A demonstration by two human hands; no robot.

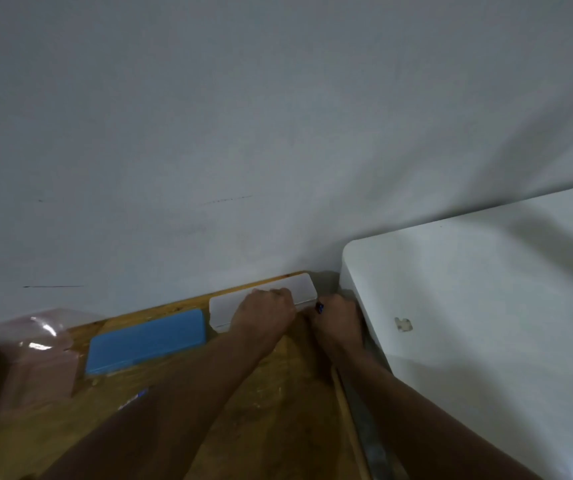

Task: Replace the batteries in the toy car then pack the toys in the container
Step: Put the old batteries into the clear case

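A flat white box [300, 287] lies at the back right of the wooden table [271, 393], against the wall. My left hand [266, 311] lies on top of it with fingers curled over its far edge. My right hand [337, 323] is just right of the box, fingers curled around a small dark blue object [319, 307], only a tip of which shows. A flat blue box [146, 341] lies to the left of the white one. No toy car is visible.
A pinkish translucent bag or wrap [37, 355] sits at the table's left. A large white appliance or cabinet [486, 306] stands close on the right of the table. A small blue-and-white item [134, 398] lies near my left forearm. A pale wall fills the upper view.
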